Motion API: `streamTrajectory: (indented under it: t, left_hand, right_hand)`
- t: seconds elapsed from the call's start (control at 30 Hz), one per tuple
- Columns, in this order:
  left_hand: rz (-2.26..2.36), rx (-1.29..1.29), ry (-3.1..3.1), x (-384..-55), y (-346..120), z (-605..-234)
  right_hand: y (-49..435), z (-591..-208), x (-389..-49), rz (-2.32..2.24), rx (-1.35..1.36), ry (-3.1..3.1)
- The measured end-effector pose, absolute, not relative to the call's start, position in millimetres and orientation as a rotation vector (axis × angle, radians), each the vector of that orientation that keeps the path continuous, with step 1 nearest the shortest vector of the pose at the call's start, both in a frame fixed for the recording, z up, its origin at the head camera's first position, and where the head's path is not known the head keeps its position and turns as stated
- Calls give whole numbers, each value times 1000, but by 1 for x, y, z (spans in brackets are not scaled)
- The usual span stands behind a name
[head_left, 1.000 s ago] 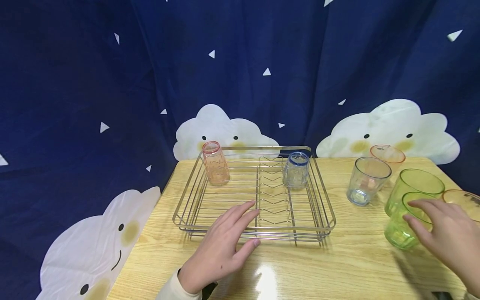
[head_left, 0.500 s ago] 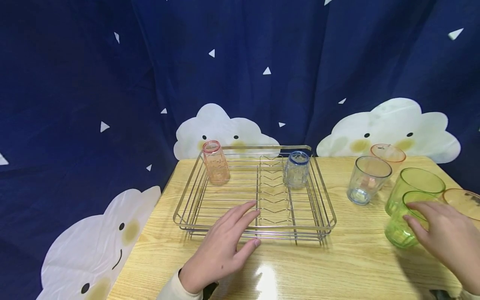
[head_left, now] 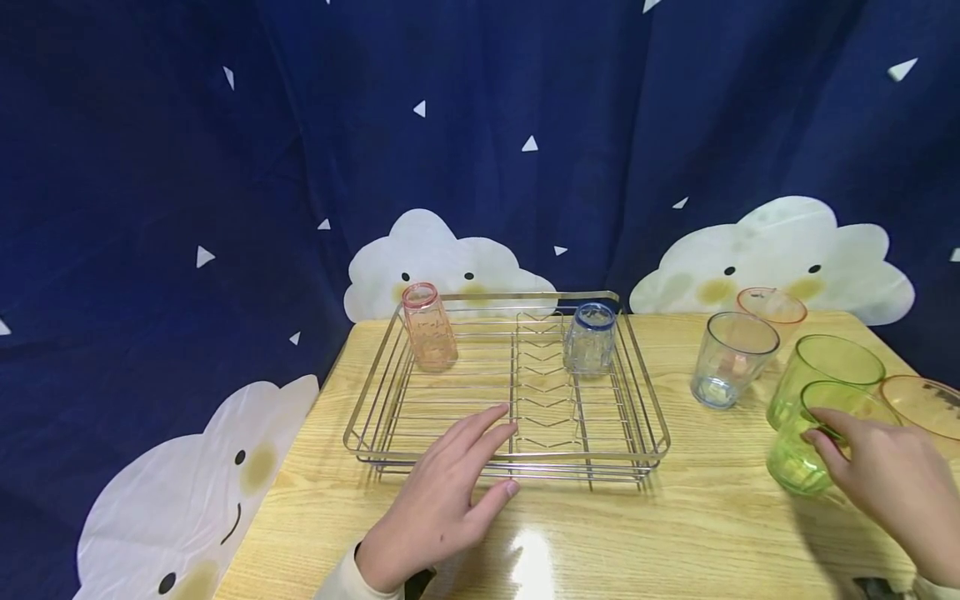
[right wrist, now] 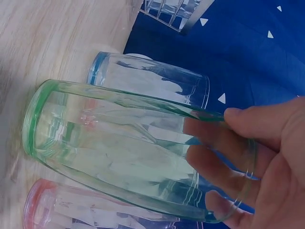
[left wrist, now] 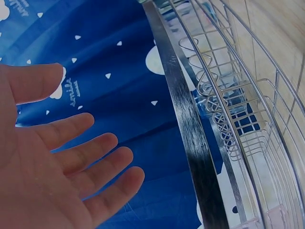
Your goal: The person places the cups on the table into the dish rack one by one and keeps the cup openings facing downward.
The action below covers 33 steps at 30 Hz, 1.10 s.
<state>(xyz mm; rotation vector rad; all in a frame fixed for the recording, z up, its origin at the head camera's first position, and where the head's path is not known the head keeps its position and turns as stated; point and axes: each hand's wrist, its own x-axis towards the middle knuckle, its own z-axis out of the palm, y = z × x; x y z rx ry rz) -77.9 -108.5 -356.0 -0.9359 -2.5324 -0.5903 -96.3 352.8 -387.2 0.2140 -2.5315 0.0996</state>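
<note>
At the right, my right hand (head_left: pixel 892 475) holds the near green drinking glass (head_left: pixel 797 467) by its upper rim. In the right wrist view the thumb lies on one side of this glass (right wrist: pixel 114 138) and the fingers curl round the other. It stands upright on the table. My left hand (head_left: pixel 442 492) hovers by the front rim of the wire dish rack (head_left: pixel 480 457), fingers spread and holding nothing. Inside the rack, a pink glass (head_left: pixel 432 337) stands upside down at back left and a blue glass (head_left: pixel 590 350) upside down at back right.
Around the held glass stand a second green glass (head_left: pixel 832 358), a clear blue glass (head_left: pixel 727 367), a red-rimmed glass (head_left: pixel 776 308) and an orange glass (head_left: pixel 918 400). The wooden table (head_left: pixel 690 525) ends at a dark blue curtain (head_left: pixel 480 125) with clouds.
My right thumb and fingers have closed in on the rim of the near green glass and now grip it. The left hand stays where it was.
</note>
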Motion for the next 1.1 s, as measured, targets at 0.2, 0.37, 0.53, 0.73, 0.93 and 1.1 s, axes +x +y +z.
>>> streamTrajectory:
  t: [0.2,0.37,0.53,0.73,0.93,1.1]
  left_hand:
    - [-586,-924,-2535,-77,-108,-356]
    - [-592,-914,-2533,-76,-108,-357]
    - [-595,-914,-2522,-75,-108,-357]
    - [-627,-906,-2531,-75,-108,-359]
    - [-608,-912,-2513,-75,-108,-361]
    - [-601,-911,-2494,-77,-108,-361]
  right_hand:
    - [350,-383,-95,115,158,-2608]
    - [348,-384,-95,136,167,-2634]
    - [349,-385,-93,144,162,-2663]
    - [353,-390,-91,87,231,-2598]
    - [352,-393,-90,91,273,-2552]
    - [351,-391,-92,102,269,-2552]
